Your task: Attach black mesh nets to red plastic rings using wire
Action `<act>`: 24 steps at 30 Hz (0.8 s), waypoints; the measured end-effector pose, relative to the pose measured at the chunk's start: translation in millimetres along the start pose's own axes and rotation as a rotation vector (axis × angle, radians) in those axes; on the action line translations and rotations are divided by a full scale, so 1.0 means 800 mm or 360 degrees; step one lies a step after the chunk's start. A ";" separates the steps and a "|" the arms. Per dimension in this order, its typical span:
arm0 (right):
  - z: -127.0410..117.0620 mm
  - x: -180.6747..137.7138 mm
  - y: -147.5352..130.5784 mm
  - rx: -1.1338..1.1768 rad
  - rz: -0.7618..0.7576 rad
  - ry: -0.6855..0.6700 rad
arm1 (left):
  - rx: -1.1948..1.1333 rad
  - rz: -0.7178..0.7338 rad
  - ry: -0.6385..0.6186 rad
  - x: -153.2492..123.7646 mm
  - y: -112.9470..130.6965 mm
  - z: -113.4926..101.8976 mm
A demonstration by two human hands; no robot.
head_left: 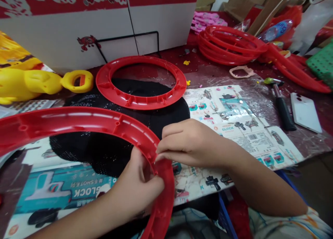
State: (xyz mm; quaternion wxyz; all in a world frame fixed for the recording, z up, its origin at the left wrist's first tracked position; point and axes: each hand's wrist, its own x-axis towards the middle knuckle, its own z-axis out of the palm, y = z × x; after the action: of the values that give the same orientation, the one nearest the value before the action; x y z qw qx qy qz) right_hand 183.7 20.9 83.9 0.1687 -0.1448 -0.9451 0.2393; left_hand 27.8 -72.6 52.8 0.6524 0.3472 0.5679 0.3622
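A large red plastic ring (78, 119) is held close to me, above a sheet of black mesh (109, 152). My left hand (137, 187) grips its right rim from inside, fingers closed on the plastic. My right hand (187, 142) pinches the same rim from the outside, fingertips pressed together at the edge. A second red ring (140, 102) lies flat on the mesh farther back.
A stack of red rings (231, 41) sits at the back right. A hammer (282, 107) and a white phone (305, 112) lie to the right. Yellow plastic toys (39, 81) are at the left, a white and red carton (104, 34) behind. Printed cards (234, 117) cover the table.
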 end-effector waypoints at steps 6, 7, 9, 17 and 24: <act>0.000 0.004 -0.006 0.0027 -0.0037 -0.0191 | 0.0193 -0.0038 -0.0284 -0.001 -0.016 -0.009; 0.001 0.005 -0.006 0.0024 -0.0032 -0.0223 | 0.0228 -0.0024 -0.0324 -0.001 -0.020 -0.011; 0.002 0.006 -0.006 0.0017 -0.0025 -0.0264 | 0.0255 -0.0007 -0.0427 -0.001 -0.024 -0.013; -0.003 0.005 -0.002 0.0170 0.0019 -0.0270 | 0.0152 0.0020 -0.0611 -0.007 -0.017 -0.016; -0.012 0.002 -0.002 0.0268 0.0027 -0.0261 | -0.0336 -0.0186 -0.0537 -0.006 -0.015 -0.017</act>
State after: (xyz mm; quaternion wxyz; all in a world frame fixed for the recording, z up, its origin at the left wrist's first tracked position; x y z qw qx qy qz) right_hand 185.4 24.2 92.7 0.1004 -0.1181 -0.9310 0.3305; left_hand 14.7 -82.3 43.6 0.7909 0.2993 0.4287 0.3180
